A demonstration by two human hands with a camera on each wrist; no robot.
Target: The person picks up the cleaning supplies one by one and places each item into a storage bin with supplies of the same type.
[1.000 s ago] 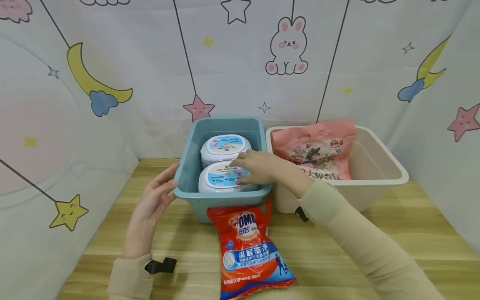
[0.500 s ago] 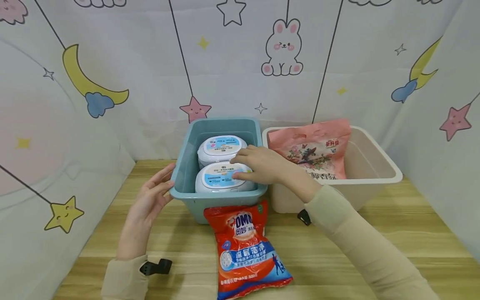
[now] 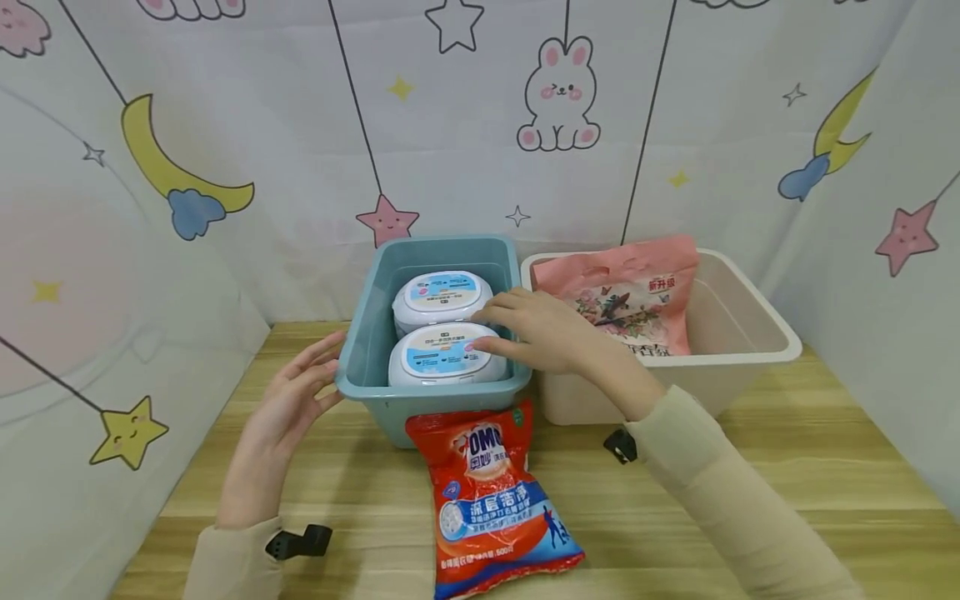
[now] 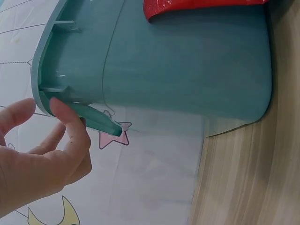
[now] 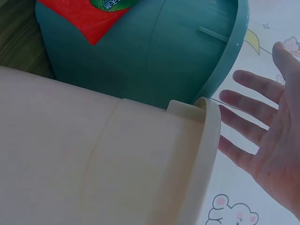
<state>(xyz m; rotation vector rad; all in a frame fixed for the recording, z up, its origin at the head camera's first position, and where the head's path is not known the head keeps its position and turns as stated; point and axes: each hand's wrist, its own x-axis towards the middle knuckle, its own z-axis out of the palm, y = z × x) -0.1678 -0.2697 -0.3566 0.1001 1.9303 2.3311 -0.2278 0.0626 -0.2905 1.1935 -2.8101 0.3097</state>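
Observation:
Two white oval tubs with blue labels, a front tub and a back tub, sit one behind the other inside a blue-green plastic bin. My right hand hovers over the bin's right side with its fingers spread, near the front tub. In the right wrist view the fingers are apart and grip nothing. Beside the bin's left rim is my left hand; its relaxed fingers are at the rim corner, and one fingertip appears to touch it.
A red OMO laundry detergent bag lies on the wooden table, its top against the bin's front. Right of the bin stands a cream bin with a pink bag inside. A patterned white cloth hangs behind.
My right hand has shifted slightly right and away from the front tub. My left hand has eased a little outward from the rim. The whole view has drifted slightly.

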